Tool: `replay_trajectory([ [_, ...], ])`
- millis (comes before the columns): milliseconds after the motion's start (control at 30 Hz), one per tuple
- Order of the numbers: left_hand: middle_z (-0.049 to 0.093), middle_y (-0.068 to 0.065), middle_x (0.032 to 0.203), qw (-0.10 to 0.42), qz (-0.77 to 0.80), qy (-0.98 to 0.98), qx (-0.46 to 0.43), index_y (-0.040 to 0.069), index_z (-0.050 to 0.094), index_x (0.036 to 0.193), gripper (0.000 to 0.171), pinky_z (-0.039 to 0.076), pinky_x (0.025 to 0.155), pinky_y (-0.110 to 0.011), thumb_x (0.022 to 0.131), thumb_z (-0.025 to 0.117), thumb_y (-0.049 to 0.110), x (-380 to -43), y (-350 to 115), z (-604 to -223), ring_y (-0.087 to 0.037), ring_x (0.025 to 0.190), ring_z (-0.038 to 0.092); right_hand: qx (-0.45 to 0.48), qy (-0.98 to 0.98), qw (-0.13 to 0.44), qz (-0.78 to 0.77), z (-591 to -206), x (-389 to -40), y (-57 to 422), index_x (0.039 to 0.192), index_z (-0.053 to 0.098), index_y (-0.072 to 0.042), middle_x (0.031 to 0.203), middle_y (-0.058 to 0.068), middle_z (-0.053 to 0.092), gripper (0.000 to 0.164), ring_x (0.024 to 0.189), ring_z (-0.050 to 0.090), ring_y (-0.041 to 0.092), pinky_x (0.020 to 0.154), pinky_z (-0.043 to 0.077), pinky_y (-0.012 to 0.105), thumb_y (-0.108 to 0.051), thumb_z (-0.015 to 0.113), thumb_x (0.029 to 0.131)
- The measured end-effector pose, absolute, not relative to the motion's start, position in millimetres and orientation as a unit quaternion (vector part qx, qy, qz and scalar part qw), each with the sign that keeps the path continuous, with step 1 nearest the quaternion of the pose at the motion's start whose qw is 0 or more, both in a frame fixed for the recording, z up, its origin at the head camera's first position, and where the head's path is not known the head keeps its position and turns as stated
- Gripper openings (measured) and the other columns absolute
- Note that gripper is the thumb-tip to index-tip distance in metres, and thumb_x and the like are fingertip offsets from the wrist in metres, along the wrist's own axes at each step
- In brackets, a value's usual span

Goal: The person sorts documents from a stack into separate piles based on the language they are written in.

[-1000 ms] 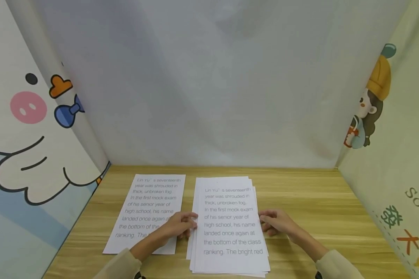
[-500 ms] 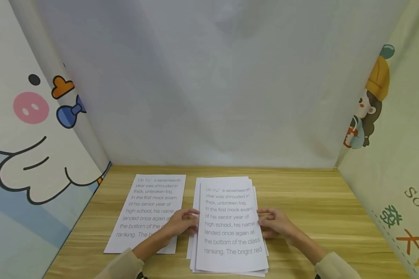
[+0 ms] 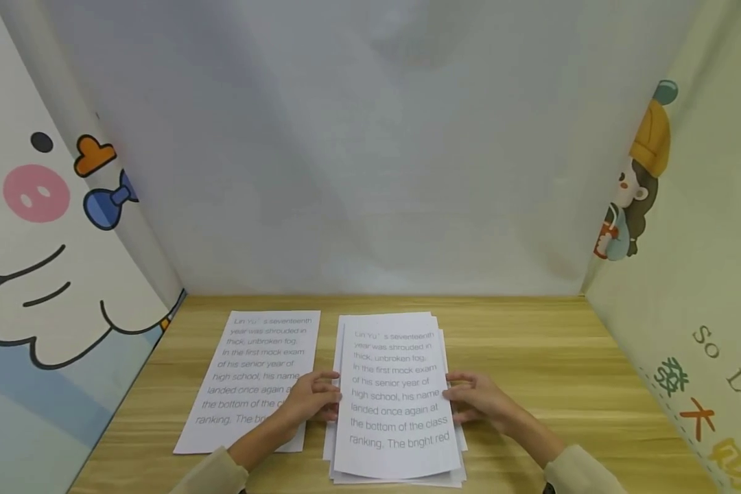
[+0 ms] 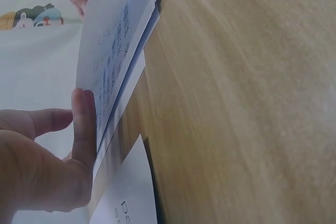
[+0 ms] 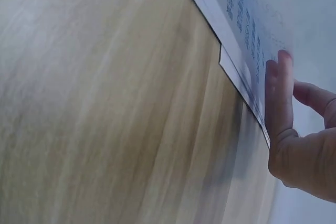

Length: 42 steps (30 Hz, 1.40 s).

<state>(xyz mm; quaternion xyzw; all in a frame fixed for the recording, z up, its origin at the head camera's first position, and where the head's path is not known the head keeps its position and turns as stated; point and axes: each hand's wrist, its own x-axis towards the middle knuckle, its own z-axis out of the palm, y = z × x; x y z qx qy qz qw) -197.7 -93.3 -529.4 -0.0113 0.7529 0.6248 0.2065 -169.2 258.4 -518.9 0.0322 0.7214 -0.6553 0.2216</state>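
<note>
A printed sheet of paper (image 3: 398,394) is raised above a loose stack of paper (image 3: 385,320), its lower edge bowed. My left hand (image 3: 309,398) pinches the sheet's left edge between thumb and fingers. At the opposite edge, my right hand (image 3: 480,401) pinches it the same way. In the left wrist view the lifted sheet (image 4: 110,40) slants up from the sheets beneath, and the left hand (image 4: 50,166) grips its side. The right wrist view shows the right hand (image 5: 296,124) with fingers under the sheet and thumb on the far side.
Another sheet with the same text (image 3: 253,370) lies left of the stack, partly covered by the left hand and forearm. Everything rests on a wooden table (image 3: 531,343). A pale curtain (image 3: 370,171) closes off the back, with cartoon-printed walls (image 3: 685,240) at the sides.
The top sheet has risen from the stack and shifted slightly left over it. Both hands have moved in closer and now hold its edges. The head view has turned slightly right.
</note>
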Motion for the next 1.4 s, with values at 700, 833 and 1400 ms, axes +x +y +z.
replay_trajectory([
  [700,0.069,-0.014,0.107,0.173,0.6,0.78,-0.04,0.0,0.056,0.136,0.047,0.063,0.073,-0.034,0.09,0.068,0.003,-192.8,-105.0,-526.9,-0.016,0.081,0.07,0.023,0.714,0.216,-0.665,-510.8,-167.1,244.4,0.146,0.036,0.017,0.107,0.009,0.077,0.064,0.092,0.075,0.017,0.072,0.064,0.029,-0.012,0.066,0.097],
  [833,0.07,-0.014,0.106,0.157,0.606,0.779,-0.043,-0.001,0.058,0.134,0.045,0.063,0.071,-0.034,0.091,0.068,0.003,-191.3,-108.6,-526.7,-0.016,0.079,0.071,0.027,0.717,0.208,-0.665,-512.4,-167.8,239.2,0.145,0.039,0.016,0.108,0.01,0.077,0.062,0.092,0.075,0.018,0.073,0.064,0.032,-0.013,0.066,0.097],
  [1400,0.07,-0.013,0.107,0.138,0.605,0.782,-0.059,-0.001,0.058,0.133,0.043,0.062,0.073,-0.033,0.092,0.066,0.008,-194.3,-129.8,-524.6,-0.018,0.081,0.068,0.061,0.742,0.162,-0.647,-517.0,-179.5,213.7,0.138,0.051,0.009,0.099,0.006,0.076,0.052,0.085,0.073,0.016,0.071,0.063,0.029,-0.013,0.069,0.095],
])
